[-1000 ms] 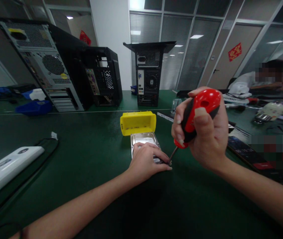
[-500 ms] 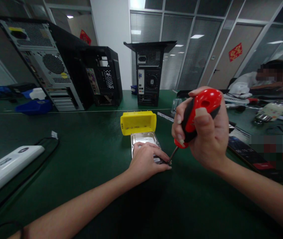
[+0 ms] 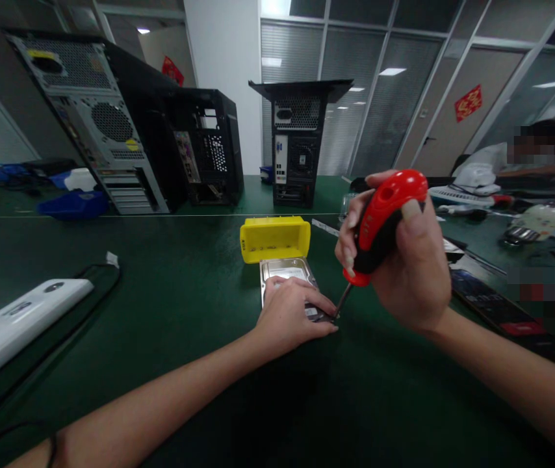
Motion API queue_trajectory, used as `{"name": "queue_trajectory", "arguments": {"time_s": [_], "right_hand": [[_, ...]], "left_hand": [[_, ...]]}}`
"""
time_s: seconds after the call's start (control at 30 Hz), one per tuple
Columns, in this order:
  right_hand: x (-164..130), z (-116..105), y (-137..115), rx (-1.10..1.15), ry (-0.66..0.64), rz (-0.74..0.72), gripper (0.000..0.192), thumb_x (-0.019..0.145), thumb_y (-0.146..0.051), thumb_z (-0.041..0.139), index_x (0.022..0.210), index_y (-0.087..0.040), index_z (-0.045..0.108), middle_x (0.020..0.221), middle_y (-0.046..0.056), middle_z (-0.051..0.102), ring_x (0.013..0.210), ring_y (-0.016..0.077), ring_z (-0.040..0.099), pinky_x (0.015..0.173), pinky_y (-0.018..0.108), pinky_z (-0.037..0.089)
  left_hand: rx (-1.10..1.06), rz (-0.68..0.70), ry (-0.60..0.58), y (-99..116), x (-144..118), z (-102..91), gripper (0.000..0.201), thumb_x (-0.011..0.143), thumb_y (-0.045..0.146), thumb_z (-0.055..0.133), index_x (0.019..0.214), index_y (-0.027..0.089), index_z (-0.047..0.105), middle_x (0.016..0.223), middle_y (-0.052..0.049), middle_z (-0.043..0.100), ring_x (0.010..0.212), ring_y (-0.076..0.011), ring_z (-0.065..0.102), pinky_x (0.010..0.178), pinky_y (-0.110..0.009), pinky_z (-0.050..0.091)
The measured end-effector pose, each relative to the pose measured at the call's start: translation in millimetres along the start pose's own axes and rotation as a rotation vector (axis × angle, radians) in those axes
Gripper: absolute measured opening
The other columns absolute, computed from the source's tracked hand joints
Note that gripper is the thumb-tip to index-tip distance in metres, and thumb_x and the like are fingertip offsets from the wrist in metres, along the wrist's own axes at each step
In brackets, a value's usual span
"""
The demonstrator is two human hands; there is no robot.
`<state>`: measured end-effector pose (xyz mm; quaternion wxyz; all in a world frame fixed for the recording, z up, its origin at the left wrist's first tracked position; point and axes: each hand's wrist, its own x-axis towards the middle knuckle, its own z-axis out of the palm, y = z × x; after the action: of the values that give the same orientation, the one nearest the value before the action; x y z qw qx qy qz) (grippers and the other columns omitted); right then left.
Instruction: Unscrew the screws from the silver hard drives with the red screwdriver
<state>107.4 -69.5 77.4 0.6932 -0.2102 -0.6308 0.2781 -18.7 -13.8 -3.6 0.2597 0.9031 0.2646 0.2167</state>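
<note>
My left hand lies over a silver hard drive, holding it against the table. Its thumb and fingertips are at the drive's right near corner, and the palm hides much of the casing. In my right hand is a screwdriver with a fat red and black handle, gripped in wrapped fingers with the thumb high on the handle. The shaft slants down to the left, and its tip is beside my left fingertips at the drive's edge. Whether a screw sits under the tip, I cannot make out.
Touching the drive's far end is a yellow bin with small bits inside. Computer cases stand at the back and left. A white power strip with a black cable lies left. Dark flat boxes lie right; a person sits beyond.
The screwdriver handle has turned in my right hand, and its red top has tipped a little left. My left hand stays on the hard drive. The whole view has shifted slightly.
</note>
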Motion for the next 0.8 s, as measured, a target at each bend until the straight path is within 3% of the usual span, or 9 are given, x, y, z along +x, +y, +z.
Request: {"name": "queue_trajectory", "arguments": {"time_s": [0.33, 0.6, 0.8], "right_hand": [[1.5, -2.5, 3.3, -0.019, -0.024, -0.057, 0.022, 0.086, -0.033, 0.053, 0.106, -0.028, 0.047, 0.085, -0.001, 0.050, 0.055, 0.0092, 0.049, 0.042, 0.024, 0.041], [1.1, 2.5, 6.5, -0.112, -0.029, -0.089, 0.025, 0.088, -0.033, 0.052, 0.112, -0.029, 0.046, 0.086, -0.001, 0.050, 0.057, 0.0088, 0.049, 0.048, 0.026, 0.044], [2.8, 1.4, 9.8, -0.211, 0.032, -0.027, 0.031, 0.084, -0.037, 0.057, 0.111, -0.032, 0.044, 0.088, -0.001, 0.050, 0.056, 0.0086, 0.049, 0.043, 0.023, 0.042]], "left_hand": [[-0.001, 0.018, 0.007, 0.3, -1.4, 0.6, 0.012, 0.071, 0.040, 0.074, 0.081, 0.033, 0.073, 0.095, 0.007, 0.074, 0.102, -0.0251, 0.057, 0.091, -0.044, 0.023], [-0.018, 0.010, 0.017, 0.2, -0.2, 1.5, 0.011, 0.073, 0.042, 0.072, 0.078, 0.033, 0.073, 0.092, 0.008, 0.074, 0.103, -0.0244, 0.056, 0.091, -0.043, 0.023], [-0.022, -0.014, 0.022, 1.7, -0.7, -0.5, 0.011, 0.073, 0.042, 0.072, 0.077, 0.032, 0.074, 0.087, 0.007, 0.074, 0.097, -0.0230, 0.059, 0.092, -0.043, 0.024]]}}
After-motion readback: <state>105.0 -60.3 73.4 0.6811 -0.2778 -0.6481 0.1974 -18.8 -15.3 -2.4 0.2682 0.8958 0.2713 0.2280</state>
